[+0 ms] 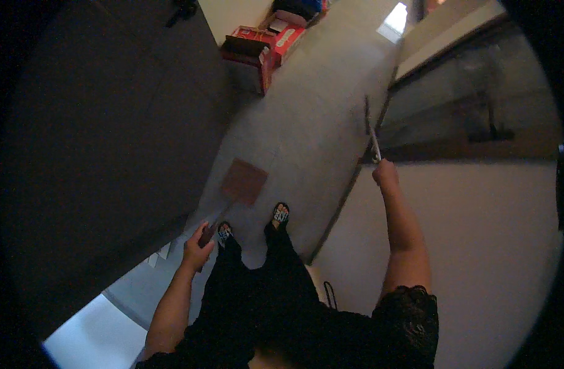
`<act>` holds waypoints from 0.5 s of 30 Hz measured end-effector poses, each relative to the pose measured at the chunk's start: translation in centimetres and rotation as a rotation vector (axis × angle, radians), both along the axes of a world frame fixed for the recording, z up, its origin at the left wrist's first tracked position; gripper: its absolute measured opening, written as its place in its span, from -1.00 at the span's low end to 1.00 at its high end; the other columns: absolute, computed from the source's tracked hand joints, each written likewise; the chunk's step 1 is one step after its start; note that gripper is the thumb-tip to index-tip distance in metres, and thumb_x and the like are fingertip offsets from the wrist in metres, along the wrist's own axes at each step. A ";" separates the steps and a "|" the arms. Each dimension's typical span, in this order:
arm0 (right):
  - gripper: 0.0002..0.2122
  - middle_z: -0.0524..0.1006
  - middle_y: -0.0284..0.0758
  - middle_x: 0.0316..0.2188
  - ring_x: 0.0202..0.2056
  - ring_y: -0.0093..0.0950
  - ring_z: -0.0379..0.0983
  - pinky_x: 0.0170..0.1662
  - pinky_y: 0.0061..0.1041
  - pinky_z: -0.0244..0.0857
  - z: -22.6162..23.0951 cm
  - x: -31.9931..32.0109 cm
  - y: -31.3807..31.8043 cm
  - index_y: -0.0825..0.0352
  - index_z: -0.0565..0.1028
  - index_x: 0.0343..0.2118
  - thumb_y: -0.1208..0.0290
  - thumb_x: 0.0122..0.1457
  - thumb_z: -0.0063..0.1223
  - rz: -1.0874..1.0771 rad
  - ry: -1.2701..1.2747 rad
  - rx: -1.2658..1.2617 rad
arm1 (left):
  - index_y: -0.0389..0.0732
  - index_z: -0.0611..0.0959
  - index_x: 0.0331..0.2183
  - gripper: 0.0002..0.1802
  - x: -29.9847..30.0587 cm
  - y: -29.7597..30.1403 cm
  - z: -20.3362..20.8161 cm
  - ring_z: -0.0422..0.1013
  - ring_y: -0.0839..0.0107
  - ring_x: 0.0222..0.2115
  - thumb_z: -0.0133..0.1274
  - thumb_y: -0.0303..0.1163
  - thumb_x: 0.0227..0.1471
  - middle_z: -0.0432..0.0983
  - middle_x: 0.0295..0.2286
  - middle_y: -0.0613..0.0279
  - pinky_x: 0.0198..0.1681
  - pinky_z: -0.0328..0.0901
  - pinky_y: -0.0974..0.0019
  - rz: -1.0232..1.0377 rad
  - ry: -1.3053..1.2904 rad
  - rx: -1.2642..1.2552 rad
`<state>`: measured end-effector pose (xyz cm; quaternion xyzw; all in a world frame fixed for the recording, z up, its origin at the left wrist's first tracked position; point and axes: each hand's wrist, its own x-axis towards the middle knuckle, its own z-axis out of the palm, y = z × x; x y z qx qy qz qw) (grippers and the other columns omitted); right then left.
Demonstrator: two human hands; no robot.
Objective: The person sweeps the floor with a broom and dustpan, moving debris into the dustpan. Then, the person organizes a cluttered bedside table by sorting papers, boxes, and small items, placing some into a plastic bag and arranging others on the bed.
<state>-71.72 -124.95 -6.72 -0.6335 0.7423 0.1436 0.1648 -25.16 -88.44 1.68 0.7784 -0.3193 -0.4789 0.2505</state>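
My left hand, at the lower left, is closed around the handle of a reddish-brown dustpan. Its flat, square pan is over the floor just ahead of my feet. Out to the right, my right hand grips the pale handle of what looks like a broom. The narrow dark head lies beyond the hand, close to the right wall, and is blurred. Whether the dustpan or the broom head touches the floor, I cannot tell.
A large dark surface fills the left side. Red boxes stand along the left farther ahead. On the right are a pale wall and a dark glassy panel. Grey floor runs between, with my sandalled feet on it.
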 end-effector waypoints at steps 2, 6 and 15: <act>-0.78 0.52 -0.08 -0.28 -0.20 -0.13 0.46 -0.15 -0.18 0.33 -2.0 -0.4 -6.3 0.34 0.48 -0.27 0.39 0.03 -0.04 0.001 0.006 -0.017 | -0.03 0.33 0.10 -0.34 -1.7 0.3 -0.1 0.37 0.52 -0.49 0.05 -0.50 -0.10 0.46 -0.22 0.19 -0.44 0.31 0.43 0.047 -0.002 0.026; -0.79 0.52 -0.09 -0.26 -0.18 -0.16 0.46 -0.15 -0.24 0.35 -5.4 6.2 -12.3 0.37 0.50 -0.33 0.37 0.03 -0.03 -0.026 -0.030 -0.014 | -0.04 0.34 0.09 -0.35 0.6 -0.7 -1.0 0.37 0.53 -0.49 0.05 -0.52 -0.10 0.45 -0.19 0.20 -0.44 0.31 0.44 0.124 0.019 0.095; -0.82 0.52 -0.17 -0.48 -0.43 -0.21 0.51 -0.39 -0.28 0.39 -8.2 10.8 -0.9 0.35 0.44 -0.26 0.45 0.10 -0.15 0.754 0.001 0.231 | -0.09 0.39 0.04 -0.39 -2.0 1.2 -1.7 0.38 0.42 -0.21 0.04 -0.53 -0.14 0.45 -0.18 0.17 -0.14 0.29 0.34 0.245 -0.105 0.027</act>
